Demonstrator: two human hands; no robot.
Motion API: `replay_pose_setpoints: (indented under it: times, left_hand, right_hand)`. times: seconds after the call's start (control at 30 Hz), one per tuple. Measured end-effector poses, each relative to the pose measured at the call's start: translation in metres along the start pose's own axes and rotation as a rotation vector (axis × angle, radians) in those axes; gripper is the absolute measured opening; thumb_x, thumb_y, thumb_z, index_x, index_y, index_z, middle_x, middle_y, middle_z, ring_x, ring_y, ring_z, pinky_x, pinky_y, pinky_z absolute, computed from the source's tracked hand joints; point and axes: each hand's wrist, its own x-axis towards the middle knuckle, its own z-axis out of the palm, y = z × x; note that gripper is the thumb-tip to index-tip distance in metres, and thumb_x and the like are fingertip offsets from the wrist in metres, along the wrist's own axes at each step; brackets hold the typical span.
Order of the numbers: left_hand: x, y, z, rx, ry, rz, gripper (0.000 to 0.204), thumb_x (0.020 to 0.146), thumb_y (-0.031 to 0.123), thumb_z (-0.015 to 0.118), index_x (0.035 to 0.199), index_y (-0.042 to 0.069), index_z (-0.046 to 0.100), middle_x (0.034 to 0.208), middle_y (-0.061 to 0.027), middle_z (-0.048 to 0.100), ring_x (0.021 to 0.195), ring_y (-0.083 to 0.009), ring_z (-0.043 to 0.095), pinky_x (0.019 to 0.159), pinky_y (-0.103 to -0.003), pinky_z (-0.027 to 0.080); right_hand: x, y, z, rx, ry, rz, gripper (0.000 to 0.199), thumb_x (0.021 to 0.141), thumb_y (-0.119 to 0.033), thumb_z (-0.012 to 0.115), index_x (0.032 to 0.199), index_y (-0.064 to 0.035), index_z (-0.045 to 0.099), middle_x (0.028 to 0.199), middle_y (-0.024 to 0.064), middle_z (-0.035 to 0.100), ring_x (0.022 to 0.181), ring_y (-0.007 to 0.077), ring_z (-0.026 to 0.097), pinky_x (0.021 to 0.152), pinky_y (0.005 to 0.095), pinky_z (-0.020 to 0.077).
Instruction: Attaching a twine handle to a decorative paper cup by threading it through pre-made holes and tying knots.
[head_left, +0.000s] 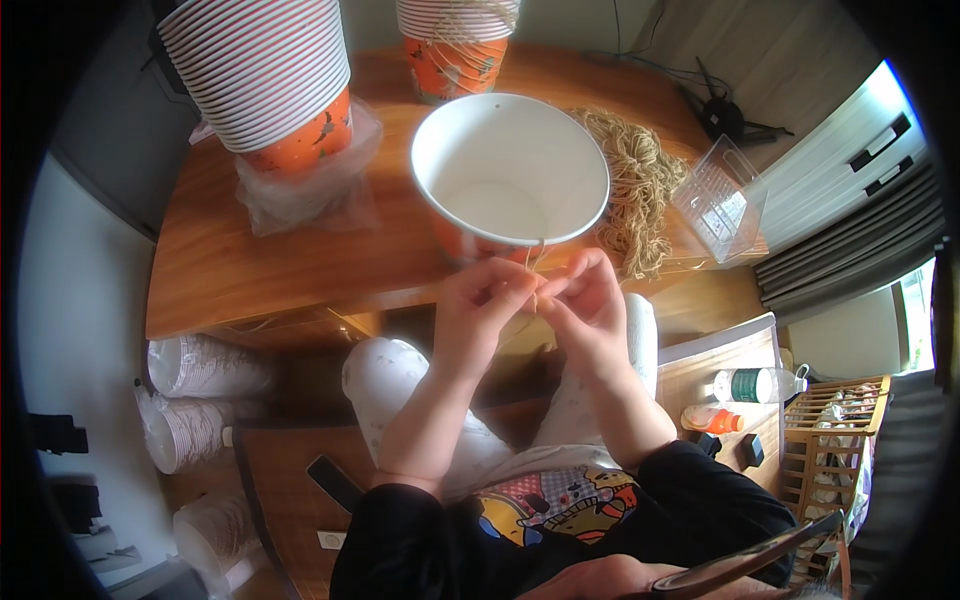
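Note:
A large paper bucket (508,165), white inside and orange outside, stands at the table's front edge with its open top toward me. A thin tan string (539,250) comes over or through its near rim. Just below that rim, my left hand (482,305) pinches the string between thumb and forefinger. My right hand (590,308) pinches it as well, the fingertips of both hands nearly touching. Whether the string is knotted there cannot be made out. Beside the bucket, on the right, lies a loose heap of the same tan strings (632,180).
A tall stack of buckets (262,75) rises at the left over crumpled clear plastic (300,190). Behind stands another stack (457,65) draped with strings. A clear plastic box (722,200) sits at the table's right end. A phone (335,483) lies at my left; bottles (758,385) stand at right.

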Motion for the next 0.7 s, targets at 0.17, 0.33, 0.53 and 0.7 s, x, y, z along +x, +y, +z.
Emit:
replay_pose_setpoints:
  times: [0.17, 0.33, 0.53, 0.7]
  left_hand:
    - [0.000, 0.001, -0.001, -0.026, 0.003, 0.010, 0.013, 0.091, 0.016, 0.066, 0.090, 0.003, 0.068, 0.077, 0.0000, 0.065, 0.063, -0.0046, 0.052, 0.052, -0.019, 0.033]
    - [0.001, 0.006, -0.008, 0.049, -0.058, -0.015, 0.014, 0.091, 0.016, 0.066, 0.091, 0.002, 0.069, 0.078, -0.0009, 0.066, 0.064, -0.0043, 0.052, 0.053, -0.019, 0.034]
    - [0.000, 0.016, -0.014, 0.062, -0.101, -0.045, 0.015, 0.092, 0.014, 0.065, 0.095, 0.000, 0.070, 0.089, -0.0069, 0.071, 0.070, -0.0066, 0.058, 0.062, -0.019, 0.044]
    - [-0.004, 0.022, -0.014, 0.155, -0.197, -0.038, 0.015, 0.090, 0.006, 0.061, 0.099, -0.004, 0.069, 0.100, -0.0123, 0.071, 0.076, -0.0078, 0.061, 0.068, -0.022, 0.049]
  right_hand:
    - [0.001, 0.000, -0.001, -0.010, -0.023, -0.015, 0.033, 0.089, 0.007, 0.061, 0.109, -0.0076, 0.039, 0.099, 0.0098, 0.066, 0.095, 0.0125, 0.061, 0.087, 0.0246, 0.0484]
    - [-0.007, -0.001, -0.001, 0.005, -0.017, 0.071, 0.029, 0.091, 0.003, 0.061, 0.111, -0.0055, 0.043, 0.100, 0.0097, 0.066, 0.099, 0.0137, 0.061, 0.090, 0.0260, 0.0461]
    - [-0.020, -0.012, 0.000, -0.023, -0.199, 0.226, 0.025, 0.092, -0.001, 0.061, 0.115, -0.0019, 0.051, 0.105, 0.0056, 0.062, 0.101, 0.0155, 0.061, 0.092, 0.0294, 0.0452]
    - [-0.029, -0.021, -0.002, -0.120, -0.147, 0.259, 0.014, 0.094, -0.004, 0.061, 0.106, -0.0002, 0.055, 0.100, 0.0043, 0.061, 0.096, 0.0135, 0.060, 0.088, 0.0282, 0.0471]
